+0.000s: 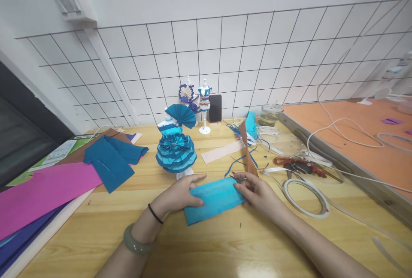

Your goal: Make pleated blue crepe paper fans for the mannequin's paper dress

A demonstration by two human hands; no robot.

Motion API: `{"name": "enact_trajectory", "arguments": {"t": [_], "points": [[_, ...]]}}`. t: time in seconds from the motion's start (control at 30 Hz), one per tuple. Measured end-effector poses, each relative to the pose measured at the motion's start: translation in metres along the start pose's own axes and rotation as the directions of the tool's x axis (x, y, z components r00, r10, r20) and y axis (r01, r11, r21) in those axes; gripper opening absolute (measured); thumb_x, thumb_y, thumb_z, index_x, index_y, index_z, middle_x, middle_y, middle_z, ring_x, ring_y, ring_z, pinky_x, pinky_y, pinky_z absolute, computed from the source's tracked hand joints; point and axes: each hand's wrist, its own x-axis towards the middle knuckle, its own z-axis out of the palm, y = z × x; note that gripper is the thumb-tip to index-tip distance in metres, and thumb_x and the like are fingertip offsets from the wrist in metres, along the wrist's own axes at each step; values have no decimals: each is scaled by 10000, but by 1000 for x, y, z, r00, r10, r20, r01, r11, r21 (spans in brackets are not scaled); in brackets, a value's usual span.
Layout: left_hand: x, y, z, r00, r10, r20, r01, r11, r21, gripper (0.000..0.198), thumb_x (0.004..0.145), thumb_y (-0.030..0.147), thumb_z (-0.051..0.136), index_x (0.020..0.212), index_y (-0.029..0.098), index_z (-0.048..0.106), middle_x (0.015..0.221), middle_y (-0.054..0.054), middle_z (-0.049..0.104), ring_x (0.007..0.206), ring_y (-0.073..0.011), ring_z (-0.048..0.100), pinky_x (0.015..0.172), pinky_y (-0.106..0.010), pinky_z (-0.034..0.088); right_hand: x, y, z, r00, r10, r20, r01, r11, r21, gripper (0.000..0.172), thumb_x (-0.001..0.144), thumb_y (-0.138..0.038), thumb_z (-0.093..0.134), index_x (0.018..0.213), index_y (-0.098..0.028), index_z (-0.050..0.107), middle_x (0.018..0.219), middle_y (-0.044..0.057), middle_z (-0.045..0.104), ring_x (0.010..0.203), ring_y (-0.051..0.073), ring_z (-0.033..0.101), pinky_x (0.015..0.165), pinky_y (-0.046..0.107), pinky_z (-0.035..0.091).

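Note:
A flat turquoise strip of crepe paper [212, 203] lies slantwise between my hands, low over the wooden table. My left hand [180, 193] holds its left end, thumb on top and index finger stretched past the far edge. At the right end, my right hand [252, 188] pinches the paper's corner between thumb and fingers. Small dark pointed pieces [237, 178] show by the right fingertips; I cannot make out what they are. Just beyond the left hand stands a mini dress form [176, 151] in a layered blue paper dress with a pleated fan.
Folded teal paper [112, 158] and a magenta sheet [54, 183] lie left. Right are a tape roll [305, 198], red-handled scissors [289, 162], a brown strip [247, 153] and a glass jar [270, 115]. Smaller dress forms [204, 106] and a phone [215, 108] stand by the wall.

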Motion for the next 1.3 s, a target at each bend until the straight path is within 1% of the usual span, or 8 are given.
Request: {"name": "enact_trajectory", "arguments": {"t": [0.1,0.23,0.43,0.6,0.8,0.9,1.0,1.3], "points": [[-1,4,1,997,74,31,-73,997,-29,708,597,194,678,1263,166,438,951,-55,602,790,-176,566,591,-216,442,1,0,-3,999,-19,-36,19,1000,15,372,777,-414,529,1036,-147,522,586,-35,524,555,132,528,511,238,410],[-4,11,5,968,243,-66,-238,969,74,545,665,175,624,1197,210,514,1149,-56,577,994,-215,552,784,-277,455,2,-2,-6,999,20,-45,-13,990,142,520,699,-407,627,1120,-141,477,743,18,620,717,176,597,652,279,468],[-9,16,10,803,576,-154,-447,751,486,366,769,143,528,1121,239,565,1068,-20,650,940,-179,590,829,-294,444,5,-2,-9,998,-32,-49,44,966,254,698,636,-334,707,1235,-162,394,853,27,624,813,169,600,758,285,468],[-7,10,12,675,724,-139,-455,558,694,470,724,12,430,1164,162,502,947,-61,686,900,-192,601,805,-345,465,9,3,-14,993,-54,-103,77,971,227,609,631,-330,710,1175,-173,487,756,-14,562,693,130,555,670,257,458],[-1,4,16,556,823,-115,-497,440,748,419,655,-46,383,957,167,581,898,-60,676,921,-186,588,812,-345,457,4,-4,-20,935,-351,-47,345,933,-104,103,751,-266,594,756,-177,646,748,35,562,713,160,544,651,296,441],[3,0,21,557,823,-113,-491,436,754,390,613,-58,378,864,155,586,878,-64,676,909,-206,584,800,-367,452,-4,-14,-19,813,-582,37,559,759,-334,75,767,-182,561,777,-198,634,824,58,570,807,187,526,714,344,422],[7,-4,25,599,788,-140,-453,478,753,344,629,-45,393,838,146,587,889,-77,674,872,-218,589,781,-383,453,-14,-23,-16,684,-713,153,693,569,-443,115,762,-116,533,825,-198,585,887,61,575,871,195,496,759,371,392],[16,-17,26,719,682,-132,-415,574,706,371,807,91,418,1161,148,514,1159,-114,584,1082,-208,512,930,-393,406,-41,-33,16,487,-738,467,857,302,-417,161,861,-136,386,830,-165,541,809,67,611,783,188,484,694,367,355]]}}
